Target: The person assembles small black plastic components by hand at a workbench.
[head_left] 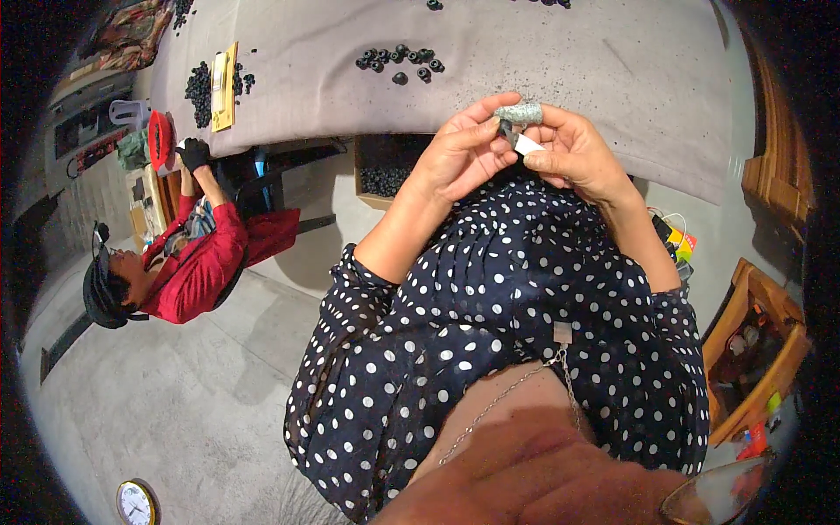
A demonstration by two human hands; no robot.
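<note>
Both my hands meet just past the table's near edge, above my lap. My left hand (462, 156) is closed, pinching a small black rubber-like part (507, 129) between thumb and fingers. In my right hand (573, 150) is a short tool with a white handle (528, 145), its dark tip against the black part. The tip's exact shape is too small to make out. A grey-green wrap (521, 113) covers my right index finger, which reaches over the part. Beyond my hands, several black ring-like parts (400, 58) lie loosely on the grey cloth-covered table (315, 96).
Left on the table, a pile of small black pieces (199, 94) lies beside a yellow board (225, 87). Under the edge stands a box of black pieces (385, 182). A person in red (206, 271) sits at left; a wooden stool (754, 350) is at right.
</note>
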